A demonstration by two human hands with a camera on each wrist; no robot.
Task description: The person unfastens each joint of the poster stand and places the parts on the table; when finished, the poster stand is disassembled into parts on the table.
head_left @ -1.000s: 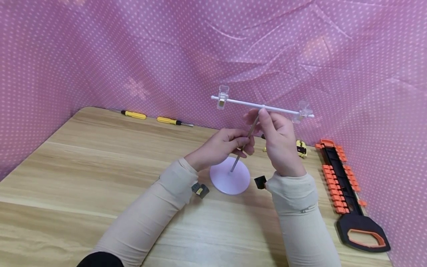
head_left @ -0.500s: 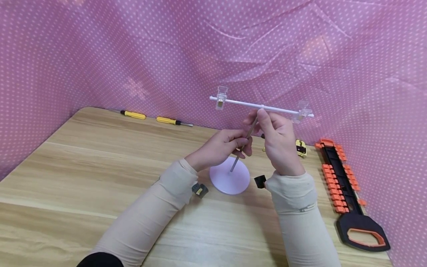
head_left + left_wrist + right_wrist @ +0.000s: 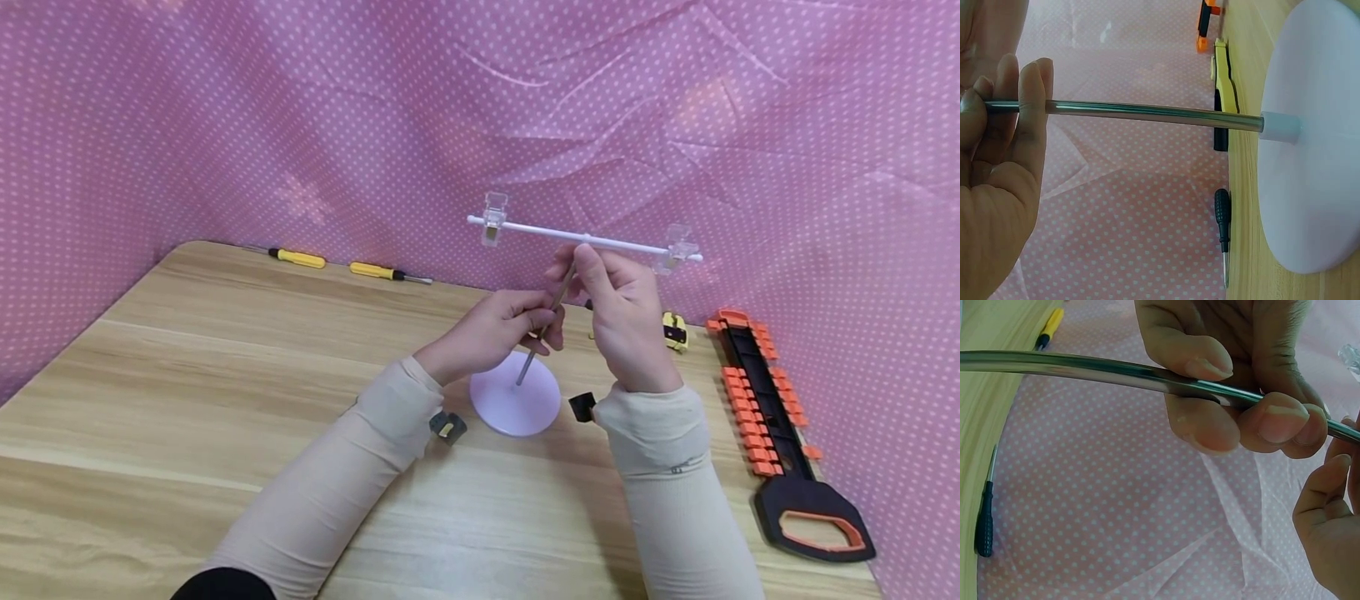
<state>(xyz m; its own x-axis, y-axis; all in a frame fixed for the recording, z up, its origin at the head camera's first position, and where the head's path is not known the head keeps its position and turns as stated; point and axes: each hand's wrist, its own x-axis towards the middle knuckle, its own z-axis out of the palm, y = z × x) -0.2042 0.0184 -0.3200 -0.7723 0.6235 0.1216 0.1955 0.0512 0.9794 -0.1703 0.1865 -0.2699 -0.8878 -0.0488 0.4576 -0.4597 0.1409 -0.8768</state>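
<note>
Rising from a white base (image 3: 501,408) on the table (image 3: 300,400), a metal pole (image 3: 524,367) is pinched by fingers of the left hand (image 3: 491,331) midway and the right hand (image 3: 632,321) just below a crossbar (image 3: 543,230); by an uneven pull, the base could be tipped or the crossbar worked loose

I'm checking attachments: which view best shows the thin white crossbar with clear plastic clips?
The head view: the thin white crossbar shows end to end with both clear plastic clips. The right wrist view catches only part of a clip at its right edge; the left wrist, none.
</note>
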